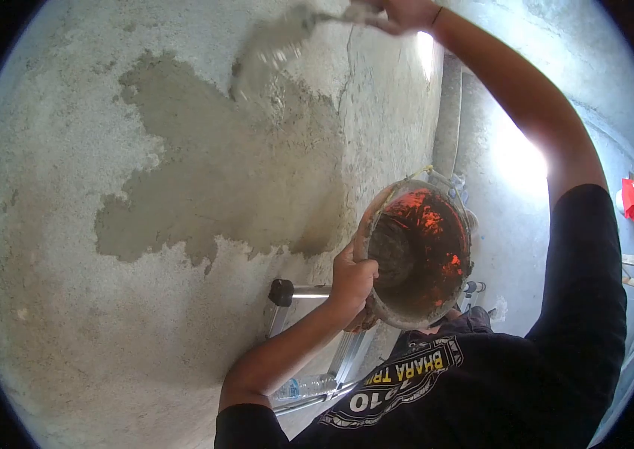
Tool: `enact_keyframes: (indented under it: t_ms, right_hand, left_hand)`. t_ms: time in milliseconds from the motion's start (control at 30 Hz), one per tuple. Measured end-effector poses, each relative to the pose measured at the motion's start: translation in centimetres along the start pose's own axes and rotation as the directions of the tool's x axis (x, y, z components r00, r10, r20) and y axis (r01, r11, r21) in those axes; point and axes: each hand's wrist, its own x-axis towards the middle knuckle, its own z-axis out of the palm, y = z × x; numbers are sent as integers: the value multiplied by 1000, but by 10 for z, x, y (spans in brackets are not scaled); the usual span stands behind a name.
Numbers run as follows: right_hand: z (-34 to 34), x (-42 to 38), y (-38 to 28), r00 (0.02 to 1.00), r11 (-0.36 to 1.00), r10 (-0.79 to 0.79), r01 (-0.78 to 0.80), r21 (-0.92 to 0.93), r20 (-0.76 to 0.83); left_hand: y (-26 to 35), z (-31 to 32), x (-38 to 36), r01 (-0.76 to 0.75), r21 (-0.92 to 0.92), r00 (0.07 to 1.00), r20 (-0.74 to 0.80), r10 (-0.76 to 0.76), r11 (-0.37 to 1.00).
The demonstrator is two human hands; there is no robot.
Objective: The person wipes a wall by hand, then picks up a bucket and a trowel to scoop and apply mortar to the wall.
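Note:
My left hand (352,283) is closed on the near-left rim of a round bucket (368,224), its thumb over the edge. The bucket tilts so its inside shows, with orange patches and grey mortar (395,258). My right hand (405,13), raised at the top, is closed round the handle of a trowel (268,63), whose blade is blurred by motion and lies against the wall (55,224). Below and around the blade spreads a darker, wet patch of mortar (220,165).
An aluminium ladder (348,358) stands below the bucket, with a clear plastic bottle (308,386) beside it. A red object (632,199) hangs at the far right. Bright light falls on the wall behind my right arm.

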Motion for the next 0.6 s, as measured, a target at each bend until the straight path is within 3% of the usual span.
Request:
enact_keyframes:
  t_ms: [100, 200, 267, 333, 400, 533, 600]
  right_hand:
    - [-32, 27, -1, 986, 996, 85, -86, 2, -143]
    - [-39, 29, -1, 979, 988, 133, -119, 97, -152]
    - [-32, 17, -12, 977, 961, 209, -199, 193, -32]
    - [-12, -1, -7, 984, 975, 134, -152, 163, 118]
    - [8, -12, -11, 994, 982, 7, -27, 189, 107]
    - [22, -4, -10, 956, 979, 75, -125, 163, 283]
    - [23, 8, 6, 972, 995, 34, -54, 79, 233]
  left_hand:
    - [3, 1, -3, 1, -9, 1000, 7, -1, 1000]
    - [6, 1, -3, -25, -24, 1000, 13, 26, 999]
    - [4, 1, -3, -52, -42, 999, 9, 52, 998]
    - [-1, -1, -1, -33, 1, 999, -4, 33, 999]
    - [-7, -2, 0, -55, 12, 998, -23, 56, 998]
    - [-5, -3, 3, -63, 16, 998, 4, 62, 998]
    - [-2, -2, 2, -49, 7, 999, 0, 49, 999]
